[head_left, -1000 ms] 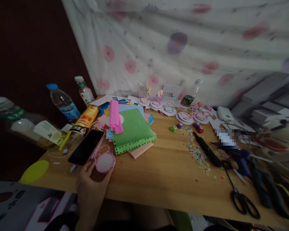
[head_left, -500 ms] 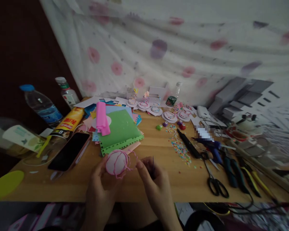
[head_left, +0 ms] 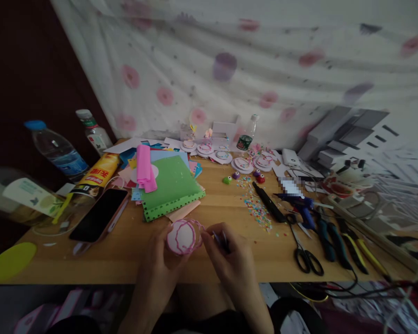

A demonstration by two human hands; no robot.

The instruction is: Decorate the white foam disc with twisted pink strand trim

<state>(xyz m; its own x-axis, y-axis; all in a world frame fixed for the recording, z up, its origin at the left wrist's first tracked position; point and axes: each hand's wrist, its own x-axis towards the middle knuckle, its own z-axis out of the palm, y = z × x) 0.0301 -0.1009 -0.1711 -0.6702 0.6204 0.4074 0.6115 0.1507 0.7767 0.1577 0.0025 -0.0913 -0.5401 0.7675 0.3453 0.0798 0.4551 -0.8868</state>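
Just past the table's front edge, my left hand grips a small round white piece by its left side. A wavy pink trim cord runs around the piece's edge and loops out to the right. My right hand is closed, with thumb and forefinger pinching the loose side of the pink cord. A slim dark tool with a narrow tip is tucked in the same hand; its kind is unclear. Beyond my hands lie a green sheet with a punched edge and a roll of pink paper.
On the left are a phone, a water bottle and a yellow disc. Confetti, black scissors, a blue glue gun and pliers lie right. Decorated round pieces stand at the back.
My hands and the round piece have shifted right in view. The piece is turned, showing its white face more plainly, and the pink cord lies closer around it. My view has tilted slightly.
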